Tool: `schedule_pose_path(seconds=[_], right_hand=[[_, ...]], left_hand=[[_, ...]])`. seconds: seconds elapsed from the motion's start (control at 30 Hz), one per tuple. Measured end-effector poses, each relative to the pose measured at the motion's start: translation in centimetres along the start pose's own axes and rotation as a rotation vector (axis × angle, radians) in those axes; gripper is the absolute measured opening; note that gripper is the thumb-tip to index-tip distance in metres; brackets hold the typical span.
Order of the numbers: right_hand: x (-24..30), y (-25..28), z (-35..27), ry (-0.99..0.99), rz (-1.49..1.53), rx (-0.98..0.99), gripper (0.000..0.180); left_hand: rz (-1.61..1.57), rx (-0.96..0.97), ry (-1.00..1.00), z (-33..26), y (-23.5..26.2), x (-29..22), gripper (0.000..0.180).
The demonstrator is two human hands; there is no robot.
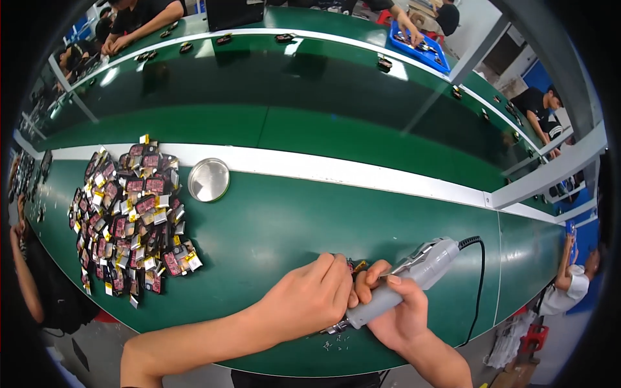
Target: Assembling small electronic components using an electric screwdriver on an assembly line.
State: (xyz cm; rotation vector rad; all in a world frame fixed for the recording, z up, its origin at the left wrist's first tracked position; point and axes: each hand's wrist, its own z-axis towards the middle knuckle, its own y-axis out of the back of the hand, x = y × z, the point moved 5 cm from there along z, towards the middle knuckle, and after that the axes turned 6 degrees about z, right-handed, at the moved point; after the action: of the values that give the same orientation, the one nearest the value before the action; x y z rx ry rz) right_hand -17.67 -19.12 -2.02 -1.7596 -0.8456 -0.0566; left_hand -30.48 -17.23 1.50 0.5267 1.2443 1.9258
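My right hand (404,317) wrapped tight round grey tool (414,275); tool long way runs up-right to down-left, tip hidden under my left hand (310,301). Left hand fingers pressed down on small part (357,265), just left of right thumb; left hand nearer part

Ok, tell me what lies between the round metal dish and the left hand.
Only bare green mat in the head view: nothing sits between the round metal dish and the left hand. The pile of small parts lies off to the side.

A round dish (208,180) lies on the bench (272,226), just right of the heap of small parts (129,216).
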Motion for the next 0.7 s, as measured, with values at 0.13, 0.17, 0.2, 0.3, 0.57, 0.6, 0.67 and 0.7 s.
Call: schedule_pose_path(seconds=[0.13,0.17,0.2,0.3,0.57,0.6,0.67,0.7], right_hand=[[0.2,0.2,0.1,0.016,-0.007,0.013,0.026],[0.3,0.1,0.1,0.013,-0.033,0.029,0.025],[0.4,0.1,0.1,0.014,-0.034,0.025,0.025],[1.0,-0.1,-0.1,-0.006,0.014,0.070,0.024],[9.6,-4.5,-1.0,0.548,-0.219,0.226,0.017],[9.8,-4.8,-0.3,0.588,-0.275,0.245,0.016],[9.0,-4.9,1.4,0.603,-0.281,0.175,0.016],[8.4,-4.8,2.1,0.615,-0.283,0.112,0.015]], left_hand=[[-0.022,-0.025,-0.018,-0.1,-0.1,-0.4,0.028],[-0.059,-0.023,-0.008,-0.2,0.0,-0.5,0.028],[-0.063,-0.024,-0.008,-0.3,0.0,-0.5,0.028],[-0.045,0.015,-0.018,-0.7,0.4,-0.7,0.030],[0.232,0.191,-0.170,-0.9,0.8,-2.2,0.042],[0.233,0.202,-0.168,-1.1,0.7,-2.1,0.042],[0.208,0.202,-0.135,-1.1,0.4,-2.2,0.040],[0.202,0.202,-0.140,-1.1,0.4,-2.3,0.040]])
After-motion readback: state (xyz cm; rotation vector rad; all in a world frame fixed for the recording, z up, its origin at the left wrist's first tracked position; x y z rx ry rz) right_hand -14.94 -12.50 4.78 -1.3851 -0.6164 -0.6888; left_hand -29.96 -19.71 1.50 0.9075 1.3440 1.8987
